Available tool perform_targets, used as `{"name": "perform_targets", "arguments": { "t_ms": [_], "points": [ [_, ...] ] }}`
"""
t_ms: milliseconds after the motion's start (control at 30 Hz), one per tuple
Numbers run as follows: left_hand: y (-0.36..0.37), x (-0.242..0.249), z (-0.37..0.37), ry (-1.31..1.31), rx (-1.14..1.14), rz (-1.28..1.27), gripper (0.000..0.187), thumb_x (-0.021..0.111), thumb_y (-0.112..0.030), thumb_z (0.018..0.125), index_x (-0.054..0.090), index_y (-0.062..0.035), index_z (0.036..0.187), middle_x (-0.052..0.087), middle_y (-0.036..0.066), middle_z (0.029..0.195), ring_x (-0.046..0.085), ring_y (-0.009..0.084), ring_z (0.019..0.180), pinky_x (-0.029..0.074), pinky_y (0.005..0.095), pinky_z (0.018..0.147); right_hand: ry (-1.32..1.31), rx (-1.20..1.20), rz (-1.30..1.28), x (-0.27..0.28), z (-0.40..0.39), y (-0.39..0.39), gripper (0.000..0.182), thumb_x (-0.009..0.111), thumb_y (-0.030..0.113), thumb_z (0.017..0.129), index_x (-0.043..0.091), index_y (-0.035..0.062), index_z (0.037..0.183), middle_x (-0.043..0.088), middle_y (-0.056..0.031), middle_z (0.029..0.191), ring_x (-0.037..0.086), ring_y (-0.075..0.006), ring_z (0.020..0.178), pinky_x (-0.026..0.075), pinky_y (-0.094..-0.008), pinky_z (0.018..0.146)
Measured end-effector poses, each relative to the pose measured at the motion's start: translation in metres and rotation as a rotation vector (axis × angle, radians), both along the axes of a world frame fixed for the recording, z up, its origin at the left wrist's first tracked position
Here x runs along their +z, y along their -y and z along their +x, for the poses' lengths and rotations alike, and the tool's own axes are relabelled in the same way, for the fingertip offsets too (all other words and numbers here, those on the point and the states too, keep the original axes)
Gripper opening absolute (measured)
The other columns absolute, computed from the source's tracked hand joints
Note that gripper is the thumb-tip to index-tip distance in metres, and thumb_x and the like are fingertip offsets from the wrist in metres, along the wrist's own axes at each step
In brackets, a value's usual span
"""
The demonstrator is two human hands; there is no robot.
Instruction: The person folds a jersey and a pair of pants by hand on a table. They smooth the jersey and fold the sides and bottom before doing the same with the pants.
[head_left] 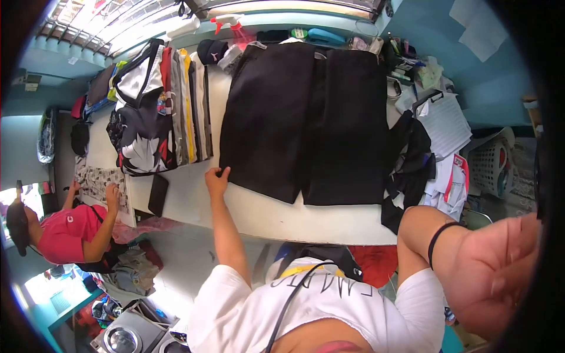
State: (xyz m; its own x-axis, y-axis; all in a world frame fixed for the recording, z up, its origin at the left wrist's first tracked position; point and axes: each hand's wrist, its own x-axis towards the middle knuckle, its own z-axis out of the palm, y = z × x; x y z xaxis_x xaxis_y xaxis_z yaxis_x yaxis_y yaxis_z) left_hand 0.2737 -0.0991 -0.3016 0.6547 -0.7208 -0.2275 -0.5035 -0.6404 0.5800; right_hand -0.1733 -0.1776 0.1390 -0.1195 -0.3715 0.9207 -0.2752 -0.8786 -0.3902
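Observation:
A pair of black shorts (347, 123) lies spread flat on the white table (265, 212), its leg openings toward me. At the lower left corner of the shorts, my left hand (218, 180) pinches the hem with thumb and fingertips. My right hand (497, 273), with a black band at the wrist, is raised close to the camera at the right edge. Its palm shows, but the fingers run out of view. Beneath that arm, a crumpled black garment (409, 159) lies against the right side of the shorts.
Left of the shorts stand a row of folded clothes (191, 106), a black-and-white printed garment (144, 141) and a black phone (158, 195). Papers (441, 126) and a white basket (489, 167) are at right. Another person (70, 232) in a red shirt handles patterned cloth (103, 185) at far left.

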Motion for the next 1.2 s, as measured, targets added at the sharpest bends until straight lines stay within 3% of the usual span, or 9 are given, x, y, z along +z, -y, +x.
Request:
{"name": "perform_targets", "arguments": {
  "t_ms": [200,333,433,667,800,900,933,1133,1200],
  "points": [
    [-0.022,0.055,-0.011,-0.567,0.154,-0.235,0.025,0.067,-0.02,0.075,0.05,-0.0022,0.081,0.049,0.001,0.066,0.047,0.0095,0.057,0.041,0.0212,0.053,0.353,0.446,0.244,-0.064,0.073,0.004,0.016,0.055,0.028,0.08,0.049,0.0133,0.079,0.05,0.003,0.073,0.045,-0.0094,0.062,0.032,-0.0308,0.058],
    [-0.007,0.127,-0.045,-0.649,0.033,-0.474,0.025,0.062,-0.006,0.076,0.046,-0.0041,0.095,0.051,0.003,0.084,0.048,0.0084,0.071,0.042,0.0202,0.061,-0.29,0.72,1.229,-0.144,0.139,0.013,0.068,0.074,0.023,0.063,0.04,0.0024,0.118,0.044,-0.0133,0.11,0.049,-0.0272,0.095,0.041,-0.0353,0.083],
    [0.021,0.199,-0.1,-0.68,-0.21,-0.568,0.036,0.059,0.001,0.075,0.043,-0.0046,0.107,0.047,0.004,0.096,0.047,0.0089,0.082,0.041,0.0208,0.071,-0.685,0.621,0.863,-0.213,0.192,-0.013,0.103,0.078,0.029,0.052,0.018,0.0073,0.133,0.026,-0.0291,0.126,0.041,-0.0427,0.106,0.037,-0.0407,0.089],
    [0.099,0.237,-0.081,-0.611,-1.16,-0.367,0.064,0.052,0.015,0.06,0.039,-0.0076,0.119,0.044,0.011,0.113,0.043,0.0217,0.107,0.038,0.0316,0.088,-0.221,0.441,1.19,-0.24,0.182,-0.011,0.049,0.05,0.003,0.078,0.032,-0.0002,0.124,0.055,-0.0265,0.081,0.056,-0.039,0.073,0.046,-0.0411,0.059],
    [0.196,0.201,-0.069,0.706,-1.11,-0.231,0.076,0.054,0.012,0.055,0.041,-0.0216,0.121,0.033,0.005,0.131,0.032,0.027,0.119,0.025,0.0456,0.098,-0.002,0.434,1.125,-0.234,0.171,-0.016,0.04,0.046,0.003,0.083,0.039,0.0045,0.122,0.054,-0.0179,0.062,0.057,-0.0287,0.053,0.043,-0.0292,0.051],
    [0.257,0.158,-0.043,0.757,-1.371,-0.207,0.046,0.056,0.003,0.063,0.056,-0.019,0.103,0.035,-0.004,0.131,0.03,0.0211,0.123,0.02,0.0494,0.1,0.076,0.496,1.102,-0.238,0.163,-0.022,0.047,0.046,0.0,0.081,0.035,0.0076,0.127,0.053,-0.0208,0.08,0.052,-0.0294,0.067,0.044,-0.0286,0.06],
    [0.274,0.155,-0.042,0.772,-1.398,-0.181,0.034,0.061,-0.002,0.058,0.06,-0.017,0.089,0.046,-0.004,0.121,0.032,0.0199,0.122,0.018,0.0523,0.1,0.088,0.559,1.119,-0.239,0.157,-0.025,0.051,0.046,-0.001,0.079,0.033,0.0084,0.128,0.053,-0.0259,0.098,0.054,-0.0382,0.086,0.046,-0.0318,0.069],
    [0.332,0.267,-0.166,0.705,-1.686,-0.114,0.038,0.067,-0.011,0.036,0.053,-0.0141,0.071,0.057,0.001,0.079,0.055,0.0211,0.087,0.022,0.0529,0.097,0.582,0.428,1.1,-0.276,0.101,-0.077,0.035,0.041,0.005,0.086,0.038,-0.0018,0.12,0.057,-0.0145,0.086,0.055,-0.0139,0.067,0.045,-0.028,0.063],
    [0.334,0.292,-0.246,0.683,-1.858,-0.246,0.036,0.064,-0.012,0.04,0.053,-0.0129,0.074,0.056,0.003,0.072,0.056,0.0233,0.082,0.027,0.0489,0.095,0.018,-0.111,1.202,-0.322,0.06,-0.119,0.029,0.038,0.013,0.089,0.044,-0.005,0.111,0.056,-0.0098,0.088,0.052,-0.013,0.071,0.042,-0.0272,0.063]
  ]
}}
